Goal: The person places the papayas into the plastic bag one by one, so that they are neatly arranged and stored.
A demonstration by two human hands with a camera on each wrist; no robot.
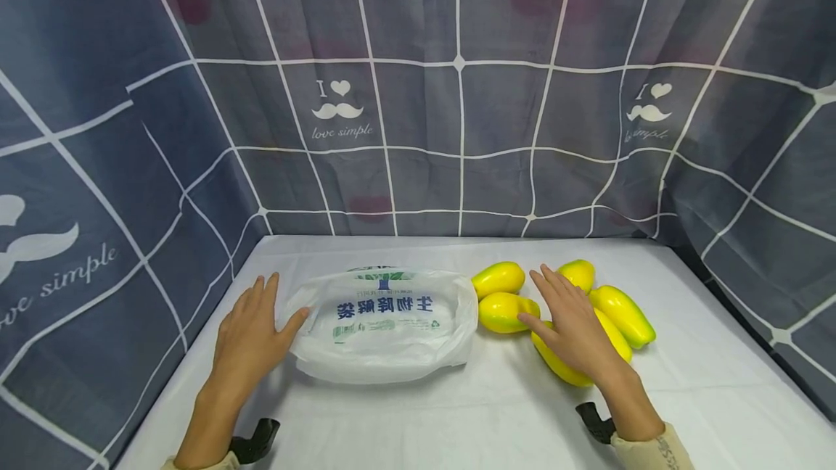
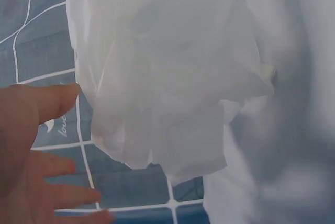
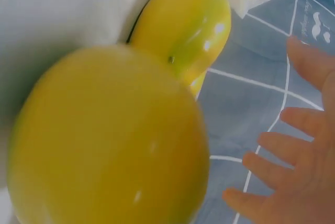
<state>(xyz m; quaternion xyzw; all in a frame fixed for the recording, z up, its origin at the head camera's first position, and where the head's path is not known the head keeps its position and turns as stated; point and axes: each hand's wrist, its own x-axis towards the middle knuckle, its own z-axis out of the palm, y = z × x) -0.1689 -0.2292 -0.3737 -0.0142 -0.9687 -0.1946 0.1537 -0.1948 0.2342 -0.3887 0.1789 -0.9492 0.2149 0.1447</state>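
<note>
A white plastic bag [image 1: 392, 350] with blue and green print lies on the table, left of centre. My left hand [image 1: 251, 339] is at its left end, fingers spread; in the left wrist view the thumb [image 2: 60, 101] is beside the bag's crumpled edge [image 2: 157, 103] and pinches nothing. Several yellow mangoes [image 1: 501, 312] lie in a group to the bag's right. Over them my right hand [image 1: 575, 325] is held with fingers extended, partly hiding a mango [image 1: 564, 368]. In the right wrist view a large mango [image 3: 110, 140] sits beside the spread fingers [image 3: 277, 145], apart from them.
The white-covered table [image 1: 418, 426] is enclosed by a grey-blue gridded curtain [image 1: 418, 107] at the back and both sides. A green-tipped mango [image 1: 623, 316] lies at the group's right. A black strap piece [image 1: 256, 441] shows at the left wrist.
</note>
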